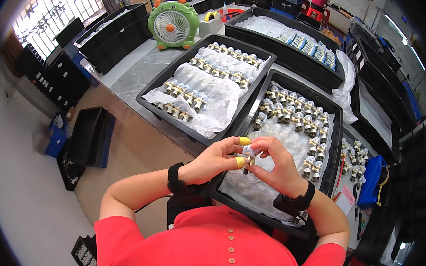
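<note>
A small toy figure (249, 154) with a pale bluish-white head and dark feet is held between both hands, over the near part of a black tray. My left hand (215, 156) pinches it from the left, with yellow wraps on thumb and index finger. From the right, the fingers of my right hand (278, 165) close on its head and side. Part of the figure is hidden by the fingers. Beneath the hands, the black tray (338, 140) is lined with white plastic sheet (287, 137) and bears rows of similar figures (292, 107) along its far and right sides.
A second black tray (144, 98) with rows of figures lies to the left. Behind it stands a green animal-shaped fan (173, 23). More figures (353, 158), a blue tape dispenser (373, 182) and pens are at right. A deep bin (286, 45) with blue pieces stands at the back.
</note>
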`<action>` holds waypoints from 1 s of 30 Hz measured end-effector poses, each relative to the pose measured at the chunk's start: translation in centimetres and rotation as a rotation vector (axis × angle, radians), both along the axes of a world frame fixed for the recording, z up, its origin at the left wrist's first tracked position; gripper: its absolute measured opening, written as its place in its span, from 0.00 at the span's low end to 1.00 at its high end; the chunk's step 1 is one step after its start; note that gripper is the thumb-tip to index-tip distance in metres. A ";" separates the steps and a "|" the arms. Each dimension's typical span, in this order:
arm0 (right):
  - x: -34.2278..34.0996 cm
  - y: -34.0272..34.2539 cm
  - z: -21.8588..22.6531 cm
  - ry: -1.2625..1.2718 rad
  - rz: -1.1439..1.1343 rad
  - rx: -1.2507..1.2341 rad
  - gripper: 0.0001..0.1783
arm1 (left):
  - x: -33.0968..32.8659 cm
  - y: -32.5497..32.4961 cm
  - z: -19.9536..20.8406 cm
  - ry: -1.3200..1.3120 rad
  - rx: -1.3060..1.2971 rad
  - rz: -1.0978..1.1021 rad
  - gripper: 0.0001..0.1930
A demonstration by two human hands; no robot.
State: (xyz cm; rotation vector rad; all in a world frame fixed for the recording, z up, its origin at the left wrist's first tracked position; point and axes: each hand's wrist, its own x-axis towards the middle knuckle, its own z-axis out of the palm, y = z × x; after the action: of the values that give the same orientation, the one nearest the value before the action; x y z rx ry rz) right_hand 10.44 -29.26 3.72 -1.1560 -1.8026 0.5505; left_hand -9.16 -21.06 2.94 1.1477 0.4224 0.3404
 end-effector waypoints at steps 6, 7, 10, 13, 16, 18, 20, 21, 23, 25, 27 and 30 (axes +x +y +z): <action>-0.1 -0.1 -0.6 0.014 0.051 0.007 0.24 | -0.4 -2.0 0.0 -0.024 0.019 0.070 0.28; 0.0 -0.2 -0.7 0.013 0.058 0.006 0.24 | -0.3 -2.3 -0.1 -0.045 0.017 0.082 0.27; 0.1 -0.2 -0.9 0.001 0.076 0.001 0.32 | -0.3 -2.4 -1.0 -0.058 -0.044 0.099 0.29; 0.2 -0.4 0.1 0.031 0.125 -0.132 0.40 | -0.4 -2.4 -1.0 -0.069 -0.160 0.104 0.28; 0.5 -0.4 -0.4 -0.002 0.123 -0.115 0.47 | -0.2 -2.6 -0.9 -0.110 -0.257 0.121 0.26; 0.6 -0.3 -0.7 -0.019 0.113 -0.121 0.46 | -0.1 -2.7 -1.0 -0.146 -0.301 0.129 0.26; 0.9 -0.3 -1.0 -0.046 0.105 -0.119 0.47 | 0.1 -2.9 -1.3 -0.179 -0.341 0.128 0.27; 1.0 -0.2 -1.1 -0.064 0.104 -0.113 0.48 | 0.1 -2.9 -1.3 -0.183 -0.333 0.127 0.27; 1.2 -0.2 -1.2 -0.086 0.097 -0.108 0.49 | 0.4 -3.0 -1.4 -0.193 -0.317 0.126 0.26; 1.2 -0.2 -1.2 -0.097 0.081 -0.110 0.49 | 0.6 -3.1 -1.4 -0.185 -0.287 0.136 0.27; 1.1 -0.3 -0.9 -0.062 0.081 -0.121 0.47 | 0.7 -3.3 -1.2 -0.179 -0.267 0.148 0.27; 0.9 -0.3 -0.6 -0.044 0.082 -0.121 0.46 | 0.6 -3.5 -1.1 -0.177 -0.264 0.158 0.27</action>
State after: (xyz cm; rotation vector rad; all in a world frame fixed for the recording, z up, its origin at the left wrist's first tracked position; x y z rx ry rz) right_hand 11.37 -29.56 3.10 -1.1871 -1.8822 0.6956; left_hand -8.57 -24.52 1.85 0.8216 0.3898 0.5048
